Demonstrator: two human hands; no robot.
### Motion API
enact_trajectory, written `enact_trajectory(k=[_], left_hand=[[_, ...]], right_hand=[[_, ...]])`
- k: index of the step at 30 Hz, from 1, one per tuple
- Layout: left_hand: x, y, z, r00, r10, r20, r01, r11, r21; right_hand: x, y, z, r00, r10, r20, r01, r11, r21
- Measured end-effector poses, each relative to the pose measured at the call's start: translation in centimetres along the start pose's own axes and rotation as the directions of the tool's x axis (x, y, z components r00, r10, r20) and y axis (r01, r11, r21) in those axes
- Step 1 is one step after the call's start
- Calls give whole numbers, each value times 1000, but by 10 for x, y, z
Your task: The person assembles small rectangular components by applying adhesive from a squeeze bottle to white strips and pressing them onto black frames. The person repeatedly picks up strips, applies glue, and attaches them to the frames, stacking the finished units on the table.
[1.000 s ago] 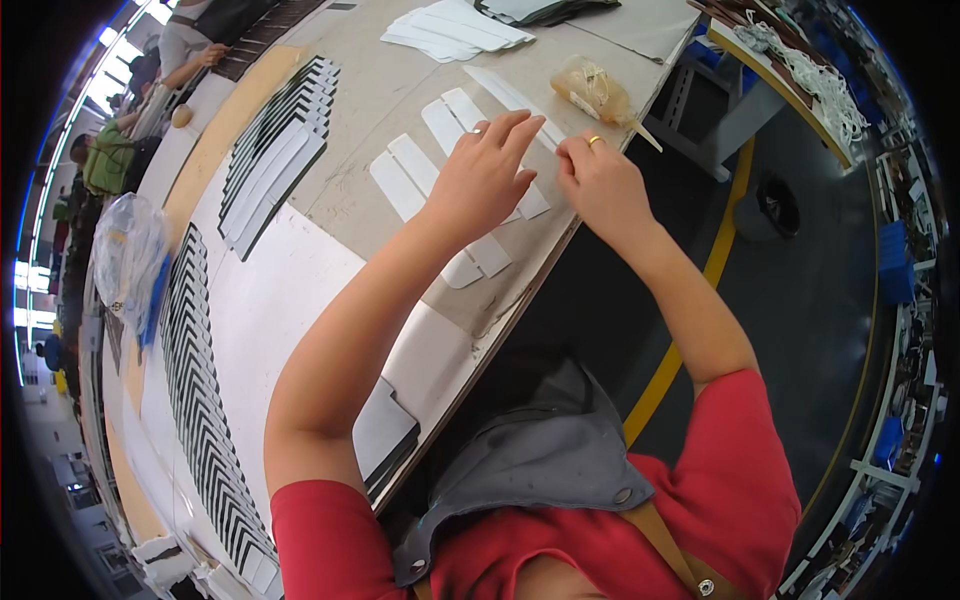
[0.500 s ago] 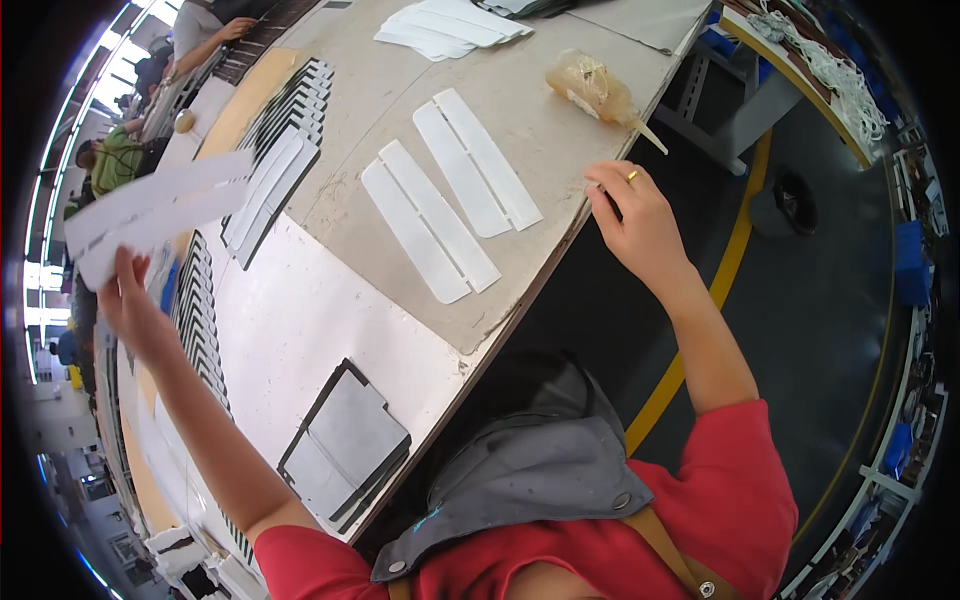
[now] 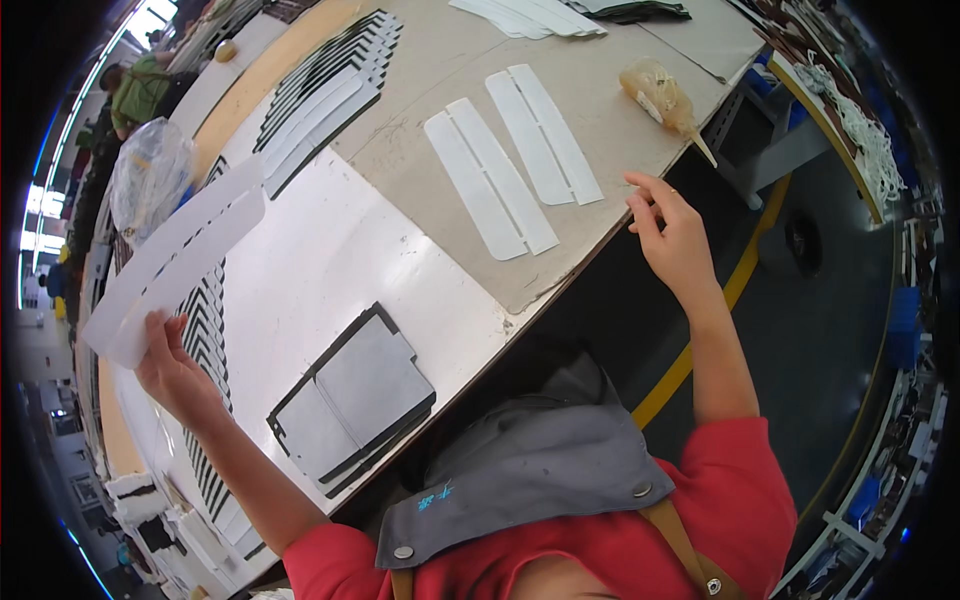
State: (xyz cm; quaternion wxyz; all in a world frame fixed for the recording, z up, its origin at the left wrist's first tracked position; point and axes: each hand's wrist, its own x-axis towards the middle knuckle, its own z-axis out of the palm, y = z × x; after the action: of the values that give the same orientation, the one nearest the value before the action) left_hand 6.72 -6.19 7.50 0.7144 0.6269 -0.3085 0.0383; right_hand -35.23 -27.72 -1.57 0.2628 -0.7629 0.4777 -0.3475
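Observation:
Near its end, a thin white panel (image 3: 150, 285) with a row of slots is pinched in my left hand (image 3: 178, 368), which is raised over the left part of the table. My right hand (image 3: 672, 240) hovers by the table's right edge, fingers loosely bent and apart, nothing seen in it. Two white slotted panels, a nearer one (image 3: 478, 165) and a farther one (image 3: 532, 120), lie side by side on the grey-beige board (image 3: 395, 165). Beyond my right hand, a squeeze bag of yellowish paste (image 3: 655, 92) with a pointed nozzle rests at the edge.
Grey panels with black borders (image 3: 360, 385) lie stacked near me. Overlapping black-and-white pieces (image 3: 325, 75) fan out at the far left. White sheets (image 3: 530, 15) sit at the back. A clear plastic bag (image 3: 150, 175) is beyond my left hand. A bin (image 3: 800, 245) stands on the floor.
My left hand, with the white panel, has come lower and closer to me. The view has shifted, and my right hand's fingers are a little more extended.

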Motion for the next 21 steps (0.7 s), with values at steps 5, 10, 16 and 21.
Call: enact_trajectory(k=[5,10,16,21], left_hand=[[-20,-6,-8,995,-69,70,74,994,-77],[-43,2,8,962,-168,216,206,964,-166],[-58,2,9,911,-276,307,366,884,-291],[-65,5,28,834,-337,438,500,797,-339]], right_hand=[[5,-35,13,973,-230,-21,229,973,-28],[10,-66,38,931,-345,123,340,939,58],[-1,-110,86,842,-533,79,512,837,191],[-2,-127,104,643,-766,-23,766,643,-11]])
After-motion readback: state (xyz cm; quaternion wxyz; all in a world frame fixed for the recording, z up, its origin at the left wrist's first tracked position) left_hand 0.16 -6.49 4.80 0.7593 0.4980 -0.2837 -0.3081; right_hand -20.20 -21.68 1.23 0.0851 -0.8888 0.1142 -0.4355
